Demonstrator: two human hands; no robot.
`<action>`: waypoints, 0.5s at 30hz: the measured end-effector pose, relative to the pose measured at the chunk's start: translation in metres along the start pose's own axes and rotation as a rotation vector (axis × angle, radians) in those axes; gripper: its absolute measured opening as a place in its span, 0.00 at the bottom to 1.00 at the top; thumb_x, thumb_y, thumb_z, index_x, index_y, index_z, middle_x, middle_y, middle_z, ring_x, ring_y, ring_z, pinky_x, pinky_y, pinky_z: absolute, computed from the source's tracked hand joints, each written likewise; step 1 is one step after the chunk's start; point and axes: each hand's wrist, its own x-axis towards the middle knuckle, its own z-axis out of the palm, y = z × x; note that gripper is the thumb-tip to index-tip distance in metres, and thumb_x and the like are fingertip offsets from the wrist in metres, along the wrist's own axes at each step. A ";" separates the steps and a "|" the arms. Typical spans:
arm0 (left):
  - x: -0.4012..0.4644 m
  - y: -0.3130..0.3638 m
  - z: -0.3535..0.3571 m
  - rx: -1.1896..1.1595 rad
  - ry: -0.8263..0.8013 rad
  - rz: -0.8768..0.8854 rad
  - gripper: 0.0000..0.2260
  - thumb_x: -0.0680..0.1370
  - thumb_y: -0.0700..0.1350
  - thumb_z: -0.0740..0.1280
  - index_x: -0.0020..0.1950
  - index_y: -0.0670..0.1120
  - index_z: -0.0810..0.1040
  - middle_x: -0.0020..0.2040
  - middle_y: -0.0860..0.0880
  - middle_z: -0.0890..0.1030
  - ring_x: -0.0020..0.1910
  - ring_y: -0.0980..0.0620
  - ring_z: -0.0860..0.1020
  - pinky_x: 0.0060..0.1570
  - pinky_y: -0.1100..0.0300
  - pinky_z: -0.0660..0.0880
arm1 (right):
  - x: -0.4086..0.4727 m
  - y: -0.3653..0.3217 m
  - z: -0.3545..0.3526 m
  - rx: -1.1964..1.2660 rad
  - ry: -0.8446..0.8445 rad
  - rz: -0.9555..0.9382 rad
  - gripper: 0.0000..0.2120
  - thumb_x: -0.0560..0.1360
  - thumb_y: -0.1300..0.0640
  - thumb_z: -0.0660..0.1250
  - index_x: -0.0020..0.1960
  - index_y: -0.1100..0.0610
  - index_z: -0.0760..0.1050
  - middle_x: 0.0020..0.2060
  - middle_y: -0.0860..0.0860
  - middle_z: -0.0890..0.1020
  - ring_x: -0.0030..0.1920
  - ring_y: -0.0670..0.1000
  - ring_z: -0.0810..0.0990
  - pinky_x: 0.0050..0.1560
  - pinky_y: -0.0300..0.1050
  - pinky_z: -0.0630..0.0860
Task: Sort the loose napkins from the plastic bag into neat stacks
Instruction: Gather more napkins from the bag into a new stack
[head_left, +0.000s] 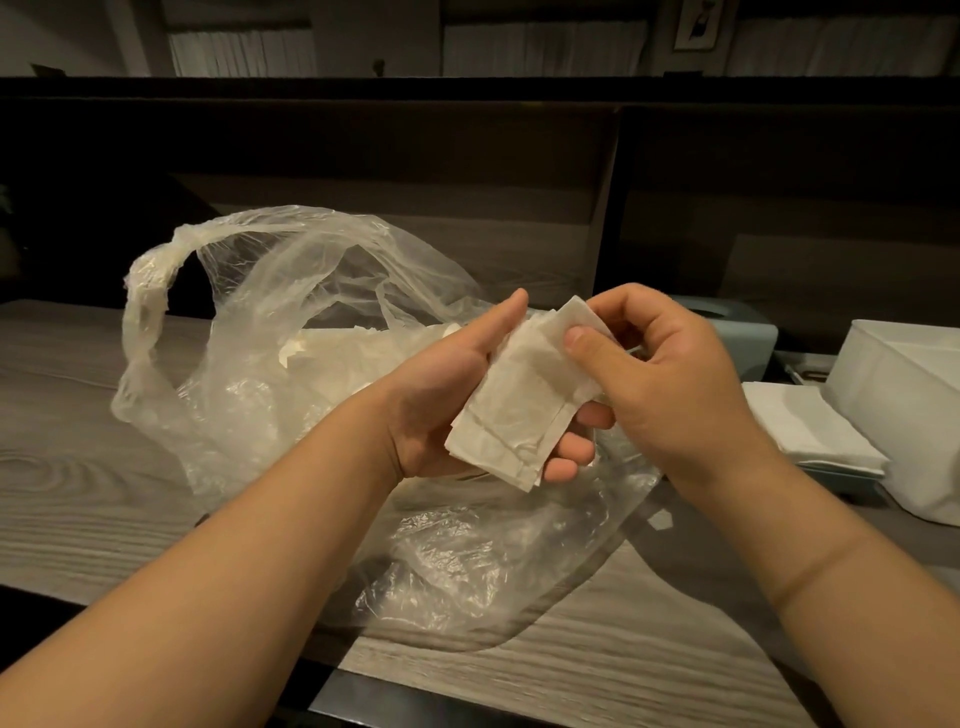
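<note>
Napkins (511, 410) between both hands' grips

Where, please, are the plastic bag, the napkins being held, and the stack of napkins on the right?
plastic bag (249, 332): head view, on its crumpled clear wall.
held napkins (511, 410): head view, middle of the top sheet.
napkin stack (810, 431): head view, on its flat white top.
</note>
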 end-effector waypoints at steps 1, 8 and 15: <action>0.001 0.000 -0.002 -0.012 -0.005 -0.007 0.36 0.79 0.70 0.53 0.70 0.42 0.76 0.50 0.37 0.83 0.46 0.40 0.83 0.53 0.47 0.81 | 0.000 0.000 -0.001 0.004 -0.010 -0.011 0.03 0.79 0.54 0.69 0.47 0.50 0.80 0.41 0.44 0.82 0.44 0.46 0.81 0.38 0.41 0.80; 0.001 0.002 -0.002 0.018 0.166 -0.004 0.31 0.72 0.68 0.63 0.60 0.45 0.81 0.55 0.43 0.83 0.51 0.43 0.81 0.61 0.45 0.77 | 0.001 -0.015 -0.011 0.461 -0.202 0.026 0.08 0.70 0.61 0.62 0.34 0.53 0.76 0.30 0.50 0.75 0.34 0.49 0.75 0.34 0.41 0.74; 0.000 -0.003 -0.003 -0.002 -0.018 -0.044 0.33 0.78 0.70 0.56 0.61 0.44 0.84 0.58 0.38 0.82 0.52 0.40 0.82 0.56 0.46 0.80 | -0.001 -0.006 -0.002 0.161 -0.063 0.040 0.05 0.81 0.55 0.68 0.49 0.56 0.79 0.38 0.46 0.82 0.39 0.44 0.82 0.36 0.39 0.79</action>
